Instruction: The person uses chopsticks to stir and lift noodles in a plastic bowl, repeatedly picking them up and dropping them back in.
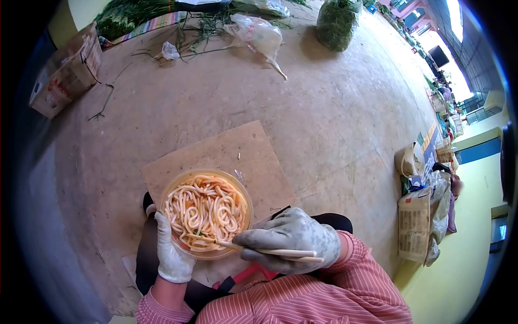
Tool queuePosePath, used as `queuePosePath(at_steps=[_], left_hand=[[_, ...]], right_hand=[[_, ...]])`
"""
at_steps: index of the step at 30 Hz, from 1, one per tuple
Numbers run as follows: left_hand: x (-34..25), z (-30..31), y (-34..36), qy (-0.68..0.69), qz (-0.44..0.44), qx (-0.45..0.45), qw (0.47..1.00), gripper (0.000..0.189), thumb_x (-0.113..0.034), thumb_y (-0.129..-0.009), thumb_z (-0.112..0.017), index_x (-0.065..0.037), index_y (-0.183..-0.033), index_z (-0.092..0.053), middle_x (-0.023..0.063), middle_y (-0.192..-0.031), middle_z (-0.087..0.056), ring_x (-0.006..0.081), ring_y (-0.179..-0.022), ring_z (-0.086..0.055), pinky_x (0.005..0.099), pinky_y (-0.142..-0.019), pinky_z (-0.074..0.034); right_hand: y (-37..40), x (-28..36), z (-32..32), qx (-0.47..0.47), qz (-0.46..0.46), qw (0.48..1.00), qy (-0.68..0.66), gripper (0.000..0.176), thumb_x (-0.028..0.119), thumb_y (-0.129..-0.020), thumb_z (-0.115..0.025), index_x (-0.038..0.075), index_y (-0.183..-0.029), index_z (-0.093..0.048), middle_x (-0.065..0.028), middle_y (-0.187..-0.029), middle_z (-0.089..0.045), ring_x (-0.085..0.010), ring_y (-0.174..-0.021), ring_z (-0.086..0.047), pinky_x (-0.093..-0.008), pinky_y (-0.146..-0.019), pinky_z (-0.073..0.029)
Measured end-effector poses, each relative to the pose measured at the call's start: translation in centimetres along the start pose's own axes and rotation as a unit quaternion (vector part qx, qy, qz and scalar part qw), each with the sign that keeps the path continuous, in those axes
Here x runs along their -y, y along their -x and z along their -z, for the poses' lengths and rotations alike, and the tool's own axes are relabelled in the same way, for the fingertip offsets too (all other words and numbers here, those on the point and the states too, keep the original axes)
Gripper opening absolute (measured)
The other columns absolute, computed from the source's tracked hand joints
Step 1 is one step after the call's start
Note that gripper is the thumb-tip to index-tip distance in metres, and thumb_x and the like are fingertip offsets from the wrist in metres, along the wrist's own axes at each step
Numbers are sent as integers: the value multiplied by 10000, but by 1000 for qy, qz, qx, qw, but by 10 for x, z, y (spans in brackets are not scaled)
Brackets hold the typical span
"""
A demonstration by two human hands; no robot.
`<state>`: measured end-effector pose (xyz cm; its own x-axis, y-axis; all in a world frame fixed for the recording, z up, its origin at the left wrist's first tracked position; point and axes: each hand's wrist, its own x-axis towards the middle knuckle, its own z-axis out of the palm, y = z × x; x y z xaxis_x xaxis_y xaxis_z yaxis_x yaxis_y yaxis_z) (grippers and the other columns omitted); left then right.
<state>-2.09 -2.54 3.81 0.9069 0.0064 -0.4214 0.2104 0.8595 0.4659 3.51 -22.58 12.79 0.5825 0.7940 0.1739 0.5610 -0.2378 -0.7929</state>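
Far left, a cardboard box point(65, 73) on concrete ground. Low centre, white-gloved left hand point(171, 254) clasping the near side of a clear plastic bowl point(208, 171) full of noodles point(205, 210), a cardboard sheet point(237, 154) behind. Beside it, grey-gloved right hand point(291, 237) closed on wooden chopsticks point(270, 251), tips in the noodles. Far right, stacked bags point(418, 221).
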Motion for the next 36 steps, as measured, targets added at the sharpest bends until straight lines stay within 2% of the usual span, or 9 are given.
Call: queuePosePath(at_steps=[12,16,18,21,25,28,30,33,36], left_hand=[[1,9,-3,16,-19,-1,1000,625,-491,-823,-456,-57,-1261,-346,116,-1236,-431,261,-1104,-448,417,-921,-393],[1,10,-4,30,-7,-10,999,627,-495,-819,-460,-60,-1258,-351,117,-1235,-431,266,-1099,-453,423,-914,-399],[2,11,-3,33,-5,-12,999,629,-498,-819,-458,-60,-1258,-351,118,-1234,-432,268,-1097,-454,424,-912,-401],[3,9,-4,27,-11,-8,1000,631,-506,-819,-450,-60,-1255,-353,120,-1233,-433,271,-1096,-455,423,-910,-403],[2,4,-1,23,-2,-5,1000,628,-512,-825,-431,-60,-1255,-352,127,-1232,-433,275,-1099,-452,427,-917,-395],[2,5,0,26,9,-4,1000,625,-510,-829,-424,-59,-1255,-352,132,-1233,-431,279,-1104,-447,433,-924,-387],[2,4,0,32,15,0,999,623,-509,-830,-422,-58,-1256,-351,135,-1234,-429,282,-1107,-443,437,-926,-383],[1,3,0,34,18,-3,999,623,-507,-830,-424,-56,-1255,-354,140,-1237,-425,287,-1110,-439,443,-929,-379],[0,4,0,42,19,-1,999,623,-505,-830,-427,-56,-1256,-352,140,-1240,-422,290,-1110,-438,446,-927,-381]], right_hand=[[3,3,10,-96,-56,991,76,174,150,-798,-558,31,-920,-522,-92,-512,-508,-254,-445,-543,-332,-392,-415],[2,10,18,-145,-76,986,25,108,101,-796,-559,18,-865,-547,-104,-563,-553,-256,-495,-575,-317,-437,-450],[7,18,24,-132,-124,983,-9,104,82,-794,-560,6,-865,-555,-114,-591,-570,-256,-511,-583,-302,-460,-458],[13,24,29,-144,-160,968,-132,151,74,-803,-545,-13,-925,-551,-117,-616,-583,-228,-512,-587,-276,-467,-453],[1,16,17,-91,-128,978,-138,157,75,-822,-528,-23,-945,-526,-101,-602,-569,-191,-501,-586,-270,-462,-455],[-8,10,9,-92,-163,969,-159,152,89,-839,-509,-24,-940,-519,-99,-595,-564,-177,-496,-584,-266,-458,-452],[-6,4,8,-114,-117,981,-103,150,94,-854,-488,-23,-945,-513,-95,-590,-561,-162,-496,-583,-257,-459,-449],[-6,10,16,-146,-212,953,-162,190,87,-852,-476,-68,-924,-559,-67,-567,-578,-113,-489,-574,-219,-465,-457],[-1,5,21,-158,-236,940,-190,200,102,-847,-489,-68,-921,-564,-68,-584,-586,-118,-496,-569,-217,-460,-449]])
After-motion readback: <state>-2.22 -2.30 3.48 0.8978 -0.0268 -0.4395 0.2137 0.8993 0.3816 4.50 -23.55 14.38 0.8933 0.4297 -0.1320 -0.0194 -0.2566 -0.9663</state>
